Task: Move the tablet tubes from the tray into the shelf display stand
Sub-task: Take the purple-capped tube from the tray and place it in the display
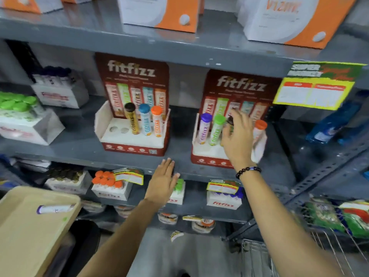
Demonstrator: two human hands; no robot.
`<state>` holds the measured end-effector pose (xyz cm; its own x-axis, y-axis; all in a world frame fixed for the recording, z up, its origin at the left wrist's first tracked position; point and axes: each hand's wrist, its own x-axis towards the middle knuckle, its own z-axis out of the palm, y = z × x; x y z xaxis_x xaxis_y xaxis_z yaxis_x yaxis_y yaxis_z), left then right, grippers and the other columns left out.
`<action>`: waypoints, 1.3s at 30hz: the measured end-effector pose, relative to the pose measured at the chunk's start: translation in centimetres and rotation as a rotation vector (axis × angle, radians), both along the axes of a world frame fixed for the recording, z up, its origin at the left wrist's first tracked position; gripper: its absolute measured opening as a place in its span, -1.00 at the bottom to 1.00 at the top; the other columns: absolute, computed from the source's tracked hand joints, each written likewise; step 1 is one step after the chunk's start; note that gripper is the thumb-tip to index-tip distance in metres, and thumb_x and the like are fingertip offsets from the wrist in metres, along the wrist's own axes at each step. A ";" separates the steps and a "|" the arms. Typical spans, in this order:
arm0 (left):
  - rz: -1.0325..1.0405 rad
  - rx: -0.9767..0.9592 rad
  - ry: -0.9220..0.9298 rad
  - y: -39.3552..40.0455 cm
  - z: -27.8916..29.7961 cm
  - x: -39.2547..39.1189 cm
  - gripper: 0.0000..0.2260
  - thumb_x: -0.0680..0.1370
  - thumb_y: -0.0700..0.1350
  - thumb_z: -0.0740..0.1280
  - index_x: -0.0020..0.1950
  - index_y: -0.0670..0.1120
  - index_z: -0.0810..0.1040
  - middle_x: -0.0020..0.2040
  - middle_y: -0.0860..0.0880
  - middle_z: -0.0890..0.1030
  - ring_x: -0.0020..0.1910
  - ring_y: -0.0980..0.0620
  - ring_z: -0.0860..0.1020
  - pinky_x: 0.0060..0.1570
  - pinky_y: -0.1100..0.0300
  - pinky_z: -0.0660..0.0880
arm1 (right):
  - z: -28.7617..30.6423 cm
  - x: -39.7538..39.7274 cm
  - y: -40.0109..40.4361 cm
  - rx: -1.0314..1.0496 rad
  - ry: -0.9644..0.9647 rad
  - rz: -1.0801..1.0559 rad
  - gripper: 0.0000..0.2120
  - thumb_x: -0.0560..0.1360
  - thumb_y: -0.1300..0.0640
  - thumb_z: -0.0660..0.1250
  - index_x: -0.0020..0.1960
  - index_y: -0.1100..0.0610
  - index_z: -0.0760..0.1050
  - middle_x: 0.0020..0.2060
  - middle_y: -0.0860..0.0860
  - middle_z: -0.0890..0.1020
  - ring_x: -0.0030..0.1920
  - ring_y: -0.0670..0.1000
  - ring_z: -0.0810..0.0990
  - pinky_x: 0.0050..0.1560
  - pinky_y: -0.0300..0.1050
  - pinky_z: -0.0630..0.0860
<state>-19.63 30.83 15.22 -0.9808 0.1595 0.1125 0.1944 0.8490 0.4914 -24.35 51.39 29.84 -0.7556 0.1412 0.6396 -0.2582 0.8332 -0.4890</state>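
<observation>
Two red display stands sit on the middle shelf. The left stand (131, 143) holds a brown-capped, a blue-capped and an orange-capped tube, with two bare holes (118, 129) at its left. The right stand (205, 154) holds a purple-capped tube (203, 128), a green-capped tube (216, 129) and an orange-capped tube (259, 129). My right hand (238, 136) is at the right stand's middle, fingers around a dark-capped tube (230, 121). My left hand (162, 179) hovers flat and empty at the shelf's front edge. The beige tray (26, 232) at lower left carries one purple-capped tube (55, 208) lying on its side.
Grey metal shelves (83, 150) hold white boxes of capped tubes at left and on the lower shelf. Orange-and-white cartons (159, 13) stand above. A yellow price tag (313, 90) hangs at the right. A wire basket (335, 226) with green packets is at lower right.
</observation>
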 end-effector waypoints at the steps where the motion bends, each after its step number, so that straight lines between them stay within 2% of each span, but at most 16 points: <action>1: 0.005 0.020 0.048 -1.4 0.0 1.3 -0.55 0.61 -0.03 0.14 0.45 -0.19 0.21 0.49 -0.16 0.22 0.49 -0.10 0.14 0.46 0.05 0.04 | -0.6 0.3 -2.2 -0.001 -0.004 0.062 -0.63 0.45 0.36 0.20 0.26 0.26 0.44 0.22 0.22 0.52 0.27 0.22 0.43 0.34 0.06 0.30; 4: 0.084 0.036 0.133 -6.8 -0.7 5.2 -0.59 0.54 -0.17 0.30 0.35 -0.28 0.36 0.36 -0.28 0.40 0.37 -0.27 0.34 0.35 -0.17 0.26 | -2.7 1.5 -9.7 0.029 -0.062 0.264 -0.62 0.47 0.35 0.21 0.29 0.24 0.41 0.24 0.19 0.52 0.28 0.17 0.43 0.36 -0.05 0.26; 5: 0.121 0.024 0.123 -8.9 -0.8 6.4 -0.59 0.53 -0.17 0.30 0.34 -0.29 0.37 0.35 -0.29 0.41 0.36 -0.28 0.35 0.34 -0.20 0.28 | -3.5 2.0 -12.5 0.054 -0.080 0.332 -0.62 0.47 0.34 0.21 0.29 0.23 0.41 0.24 0.18 0.52 0.26 0.17 0.44 0.34 -0.02 0.31; 8: 0.252 -0.009 0.032 -15.5 -1.3 10.1 -0.57 0.58 -0.13 0.23 0.40 -0.26 0.28 0.43 -0.27 0.30 0.43 -0.24 0.24 0.43 -0.09 0.15 | -5.8 3.9 -21.2 0.115 -0.114 0.524 -0.62 0.44 0.36 0.23 0.26 0.27 0.44 0.19 0.22 0.56 0.21 0.21 0.50 0.28 0.04 0.38; 12: 0.473 0.002 -0.018 -23.5 -2.9 14.2 -0.60 0.51 -0.21 0.35 0.28 -0.37 0.40 0.29 -0.38 0.43 0.27 -0.40 0.41 0.24 -0.31 0.36 | -9.2 6.3 -31.5 0.244 -0.173 0.748 -0.64 0.39 0.38 0.28 0.19 0.31 0.49 0.09 0.26 0.61 0.09 0.26 0.58 0.14 0.10 0.50; 14: 0.561 -0.016 -0.041 -26.3 -3.7 15.7 -0.65 0.59 -0.12 0.18 0.20 -0.38 0.48 0.19 -0.38 0.53 0.15 -0.40 0.51 0.05 -0.33 0.47 | -11.0 6.9 -35.6 0.337 -0.255 0.834 -0.64 0.39 0.38 0.28 0.19 0.29 0.49 0.09 0.24 0.61 0.08 0.26 0.58 0.14 0.09 0.50; 16: 0.607 -0.030 -0.107 -28.4 -4.7 17.0 -0.43 0.64 0.01 -0.12 0.13 -0.37 0.54 0.11 -0.36 0.60 0.06 -0.35 0.58 -0.10 -0.27 0.55 | -13.0 7.2 -39.1 0.397 -0.354 0.914 -0.63 0.40 0.38 0.25 0.20 0.29 0.48 0.10 0.24 0.60 0.08 0.28 0.55 0.18 0.04 0.37; 18: 0.670 -0.035 -0.180 -29.8 -6.7 18.0 -0.39 0.64 0.03 -0.19 0.17 -0.36 0.51 0.16 -0.34 0.56 0.13 -0.32 0.55 0.00 -0.21 0.54 | -15.2 7.0 -42.0 0.420 -0.424 0.988 -0.61 0.40 0.39 0.23 0.22 0.31 0.47 0.10 0.26 0.59 0.08 0.29 0.54 0.15 0.02 0.36; 20: 0.722 -0.027 -0.260 -30.6 -9.0 18.6 -0.52 0.64 -0.02 -0.05 0.28 -0.34 0.42 0.29 -0.34 0.46 0.26 -0.33 0.45 0.20 -0.18 0.43 | -17.3 6.6 -44.4 0.469 -0.511 1.042 -0.58 0.41 0.37 0.21 0.27 0.28 0.43 0.14 0.24 0.57 0.14 0.26 0.51 0.14 0.06 0.41; 23: 0.817 0.017 -0.358 -31.0 -12.1 18.9 -0.51 0.62 -0.01 -0.05 0.24 -0.34 0.46 0.24 -0.33 0.52 0.21 -0.31 0.50 0.15 -0.16 0.46 | -20.5 5.6 -47.6 0.559 -0.642 1.087 -0.57 0.46 0.31 0.20 0.32 0.20 0.39 0.19 0.22 0.53 0.19 0.22 0.46 0.15 0.05 0.39; 24: 0.830 0.050 -0.394 -31.1 -12.9 18.8 -0.51 0.62 0.00 -0.05 0.28 -0.34 0.42 0.27 -0.33 0.48 0.26 -0.31 0.46 0.23 -0.14 0.41 | -21.6 5.1 -48.6 0.586 -0.677 1.103 -0.58 0.47 0.31 0.20 0.33 0.19 0.38 0.19 0.23 0.52 0.20 0.23 0.46 0.17 0.05 0.39; 26: 0.846 0.074 -0.423 -31.3 -14.5 18.5 -0.55 0.60 -0.03 0.14 0.35 -0.34 0.32 0.36 -0.34 0.38 0.35 -0.32 0.35 0.35 -0.14 0.27 | -23.5 4.2 -50.4 0.658 -0.746 1.118 -0.58 0.49 0.29 0.19 0.35 0.17 0.35 0.19 0.26 0.51 0.19 0.26 0.47 0.17 0.10 0.43; 28: 0.856 0.078 -0.453 -31.1 -16.2 18.1 -0.52 0.52 -0.09 0.32 0.31 -0.36 0.36 0.31 -0.37 0.42 0.29 -0.36 0.40 0.28 -0.21 0.33 | -25.6 3.4 -51.9 0.737 -0.784 1.121 -0.58 0.51 0.25 0.18 0.36 0.16 0.32 0.17 0.26 0.51 0.16 0.26 0.48 0.13 0.12 0.45; 30: 0.850 0.072 -0.491 -30.9 -17.0 17.9 -0.49 0.49 -0.06 0.38 0.29 -0.35 0.39 0.28 -0.36 0.47 0.25 -0.35 0.45 0.20 -0.23 0.40 | -27.4 3.0 -53.1 0.796 -0.809 1.107 -0.57 0.53 0.21 0.18 0.39 0.14 0.27 0.16 0.25 0.50 0.13 0.26 0.49 0.08 0.09 0.48; 34: 0.862 0.015 -0.511 -31.1 -17.3 17.7 -0.47 0.55 0.09 0.09 0.34 -0.27 0.37 0.31 -0.27 0.47 0.29 -0.24 0.45 0.24 -0.14 0.40 | -29.8 2.6 -55.3 0.871 -0.780 1.084 -0.53 0.55 0.22 0.17 0.44 0.12 0.20 0.18 0.27 0.47 0.11 0.29 0.49 0.01 0.09 0.47; 39: 0.847 -0.031 -0.485 -31.2 -17.7 17.8 -0.43 0.58 0.13 -0.09 0.38 -0.24 0.32 0.35 -0.25 0.43 0.33 -0.22 0.40 0.27 -0.12 0.39 | -31.6 2.3 -57.2 0.971 -0.691 1.081 -0.56 0.56 0.28 0.11 0.43 0.17 0.19 0.21 0.26 0.48 0.12 0.27 0.50 0.00 0.08 0.47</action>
